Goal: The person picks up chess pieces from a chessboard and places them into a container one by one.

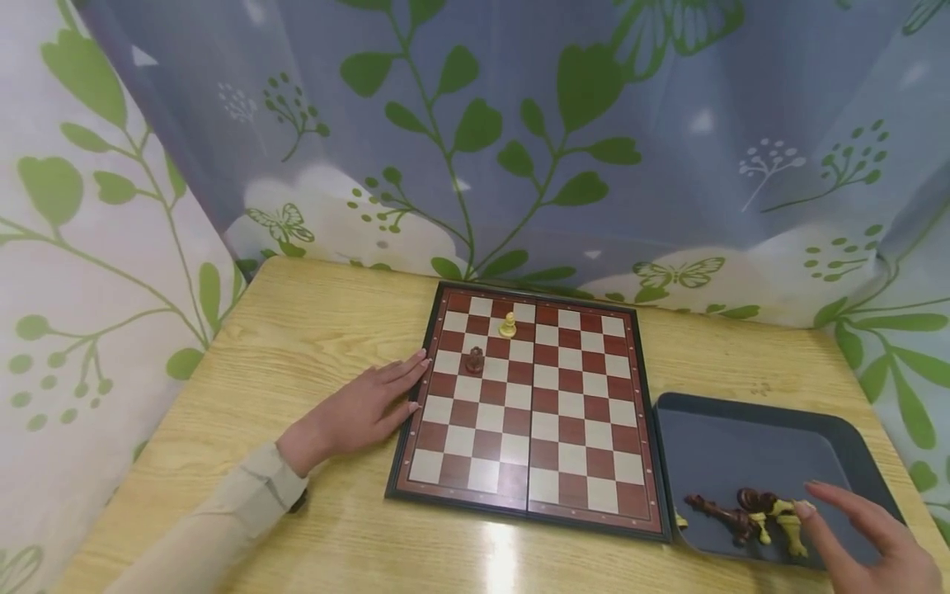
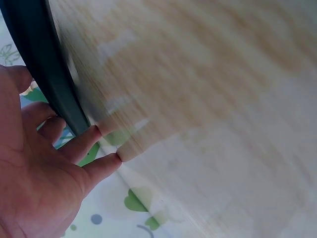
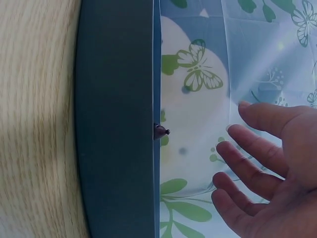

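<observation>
My left hand (image 1: 364,412) lies at the left edge of the chessboard (image 1: 486,503), its fingers extended and fingertips at the frame. The left wrist view shows the same hand (image 2: 54,153) beside the board's dark side. Two pieces stand on the board's left half: a yellow chess piece (image 1: 508,325) toward the back and a dark brown chess piece (image 1: 475,360) nearer the left edge. Over the front right of a dark tray (image 1: 735,421) hovers my right hand (image 1: 876,536), thumb and fingers apart. In the right wrist view this hand (image 3: 267,163) holds nothing.
Several brown and yellow chess pieces (image 1: 731,520) lie jumbled in the tray's front part. The tray stands against the board's right side on the wooden table (image 1: 334,313). A leaf-patterned curtain (image 1: 519,165) hangs behind. A small dark object (image 1: 298,501) shows beside the left sleeve.
</observation>
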Demonstrator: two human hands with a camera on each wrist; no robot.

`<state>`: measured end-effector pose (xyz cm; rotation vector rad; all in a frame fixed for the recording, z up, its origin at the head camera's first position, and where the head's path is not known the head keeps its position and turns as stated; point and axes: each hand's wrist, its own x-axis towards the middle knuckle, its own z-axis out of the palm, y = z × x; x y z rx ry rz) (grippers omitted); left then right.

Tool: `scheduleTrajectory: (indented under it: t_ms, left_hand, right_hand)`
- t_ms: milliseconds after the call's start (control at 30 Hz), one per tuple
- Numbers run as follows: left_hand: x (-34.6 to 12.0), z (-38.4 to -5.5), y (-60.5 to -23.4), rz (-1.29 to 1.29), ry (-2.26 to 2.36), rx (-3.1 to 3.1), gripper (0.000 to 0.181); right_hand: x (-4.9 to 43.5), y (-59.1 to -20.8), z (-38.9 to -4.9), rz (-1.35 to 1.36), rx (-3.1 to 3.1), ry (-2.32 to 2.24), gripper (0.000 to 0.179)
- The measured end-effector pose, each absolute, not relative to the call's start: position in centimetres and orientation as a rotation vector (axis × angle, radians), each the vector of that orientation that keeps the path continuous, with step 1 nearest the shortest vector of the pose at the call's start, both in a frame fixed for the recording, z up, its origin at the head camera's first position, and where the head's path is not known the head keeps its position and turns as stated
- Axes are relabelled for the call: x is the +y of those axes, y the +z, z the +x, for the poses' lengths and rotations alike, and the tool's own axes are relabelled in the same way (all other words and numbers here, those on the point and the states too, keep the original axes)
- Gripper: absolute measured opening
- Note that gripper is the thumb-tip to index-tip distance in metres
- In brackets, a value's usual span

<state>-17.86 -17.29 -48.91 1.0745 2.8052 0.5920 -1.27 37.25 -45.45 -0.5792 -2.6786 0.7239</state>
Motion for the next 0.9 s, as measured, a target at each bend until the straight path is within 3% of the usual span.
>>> scheduleTrajectory:
  t_ms: [467,900]
  left_hand:
    - [-17.4,-17.9,-48.8,1.055,0.593,2.799,0.061]
    - [-17.4,-17.9,-49.2,1.051,0.553,2.813,0.061]
  right_hand:
    - [34.0,-44.2,-2.3,-0.468,-2.842,0.857,0.040]
    - [26.2,-42.7,-6.1,0.141,-2.811,1.077,0.027]
